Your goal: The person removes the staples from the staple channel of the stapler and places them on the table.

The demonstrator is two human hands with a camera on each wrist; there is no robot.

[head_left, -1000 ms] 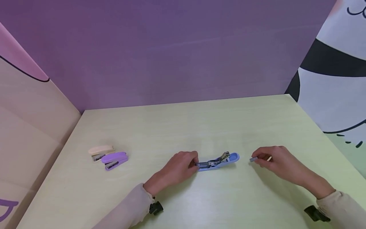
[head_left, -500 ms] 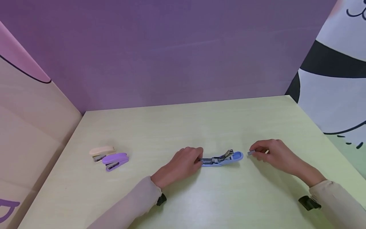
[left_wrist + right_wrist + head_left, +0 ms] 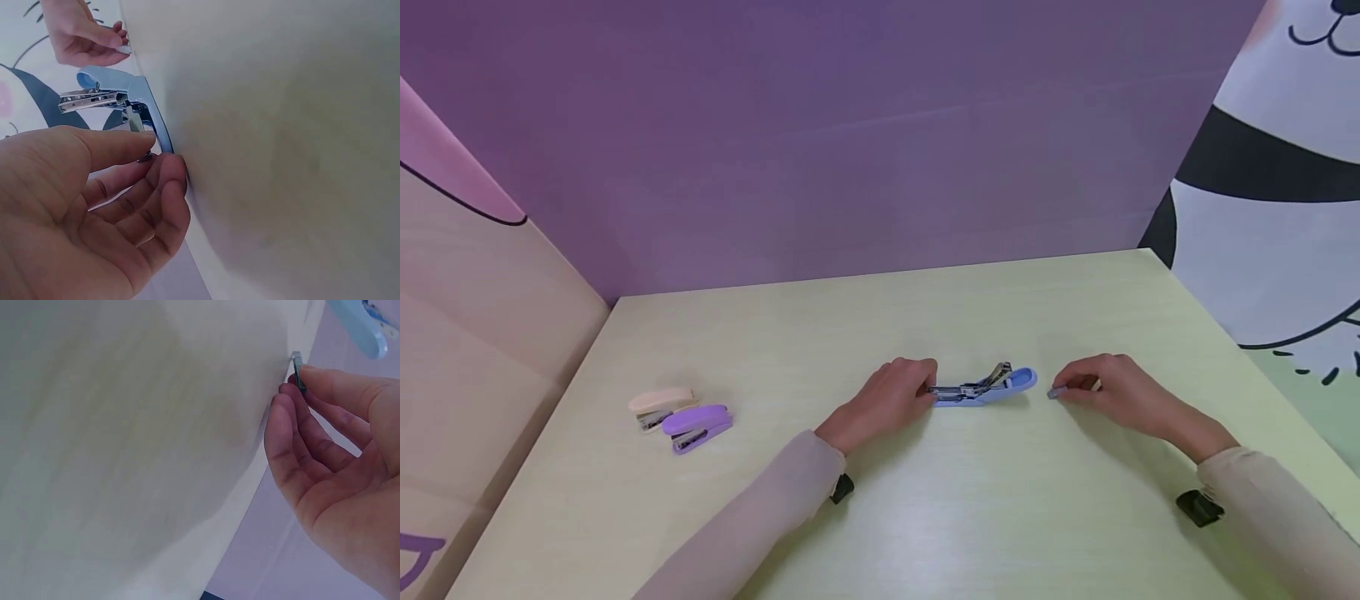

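Pale blue, an opened stapler [image 3: 981, 394] is at the middle of the table [image 3: 790, 342], one end pinched by the left hand [image 3: 883, 402]; near its other end, the right hand [image 3: 1123, 396] pinches a small grey strip [image 3: 1056, 392]. Leftward, a purple stapler [image 3: 697, 423] rests beside a cream stapler [image 3: 661, 401].

the light blue stapler [image 3: 979, 396] is opened out, a slim metal part tilted up from its long body, one end pinched in the left hand [image 3: 886, 396]. a small grey staple strip [image 3: 1055, 392] is pinched in the right hand [image 3: 1112, 393], near the stapler's rounded blue end but apart from it.
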